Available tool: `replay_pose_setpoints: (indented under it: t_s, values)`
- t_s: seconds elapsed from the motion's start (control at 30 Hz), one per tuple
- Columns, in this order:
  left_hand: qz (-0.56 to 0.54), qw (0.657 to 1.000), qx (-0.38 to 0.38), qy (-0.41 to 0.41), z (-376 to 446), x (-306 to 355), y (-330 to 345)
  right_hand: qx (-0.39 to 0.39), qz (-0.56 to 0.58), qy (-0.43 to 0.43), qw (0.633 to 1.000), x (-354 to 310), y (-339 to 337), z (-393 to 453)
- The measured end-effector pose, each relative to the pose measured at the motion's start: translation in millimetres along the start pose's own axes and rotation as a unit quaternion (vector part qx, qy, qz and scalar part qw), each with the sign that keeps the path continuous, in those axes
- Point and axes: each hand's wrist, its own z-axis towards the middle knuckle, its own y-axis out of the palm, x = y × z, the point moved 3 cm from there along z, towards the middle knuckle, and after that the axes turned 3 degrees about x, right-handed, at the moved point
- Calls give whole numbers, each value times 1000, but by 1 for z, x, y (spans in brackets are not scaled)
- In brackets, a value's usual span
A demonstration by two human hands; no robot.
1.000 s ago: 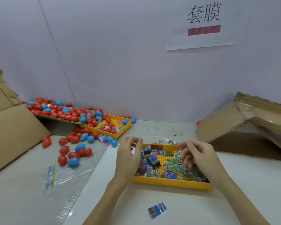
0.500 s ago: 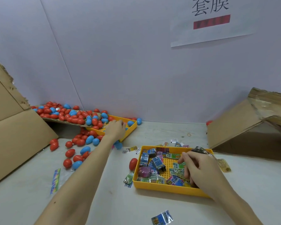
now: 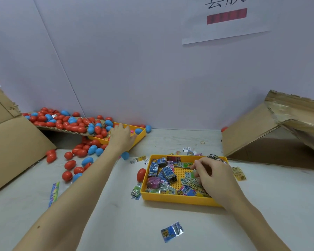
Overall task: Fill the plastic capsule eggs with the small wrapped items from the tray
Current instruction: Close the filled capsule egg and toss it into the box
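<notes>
Two yellow trays are out. Your left hand (image 3: 121, 137) lies spread flat, grasping nothing, over the far tray (image 3: 140, 135), hiding its middle; eggs (image 3: 74, 124) heap beside it, too many to count. Your right hand (image 3: 212, 175) curls in the near tray (image 3: 179, 200) among wrapped items (image 3: 168, 173); whether it grips one, I cannot tell. One red egg (image 3: 141, 174) lies left of it.

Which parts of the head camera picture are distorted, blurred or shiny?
Head view: the wall seam leans from wide-angle distortion; the sign is cropped, its red strip illegible; tape on the right cardboard box shows glare; lighting is soft, shadows faint.
</notes>
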Motion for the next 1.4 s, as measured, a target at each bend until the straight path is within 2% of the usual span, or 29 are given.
replay_pose_setpoints:
  t_s: [0.07,0.17,0.23,0.3,0.37,0.47,0.53,0.63,0.67,0.73,0.8,0.9,0.97,1.1,1.27,1.4]
  values:
    - [18,997,-78,9,-3,-6,3,10,-33,-40,999,-5,1,-2]
    - [13,996,-90,3,-6,-14,8,-26,-76,-88,993,-9,5,-5]
    - [-14,998,-59,-7,-7,-15,8,-65,-126,-99,985,-10,9,-7]
    - [-41,999,10,-6,-10,-15,2,-78,-156,-101,979,-11,9,-8]
    - [-82,993,87,1,-19,-10,-9,-73,-170,-107,977,-14,8,-8]
    - [-188,974,124,6,-41,13,-33,-50,-177,-113,976,-16,6,-9]
    - [-318,939,131,8,-67,37,-50,-31,-175,-118,977,-17,4,-9]
    - [-544,835,77,-15,-117,77,-67,10,-141,-122,982,-21,1,-10]
    - [-587,808,57,-20,-131,89,-71,24,-135,-121,983,-21,0,-11]
    - [-621,783,29,-29,-153,107,-75,35,-129,-105,985,-22,0,-12]
    - [-610,792,15,-25,-166,114,-76,32,-114,-75,990,-21,-2,-11]
    - [-547,837,13,0,-172,111,-76,42,-80,-40,995,-18,-5,-10]
    - [-524,851,29,26,-172,107,-75,50,-80,-36,995,-16,-5,-9]
    - [-504,858,55,78,-175,103,-76,55,-99,-44,993,-13,-2,-9]
    - [-531,843,-5,87,-178,108,-82,64,-78,-42,994,-14,-2,-10]
    - [-491,863,22,118,-181,109,-80,70,-85,-84,990,-15,-1,-11]
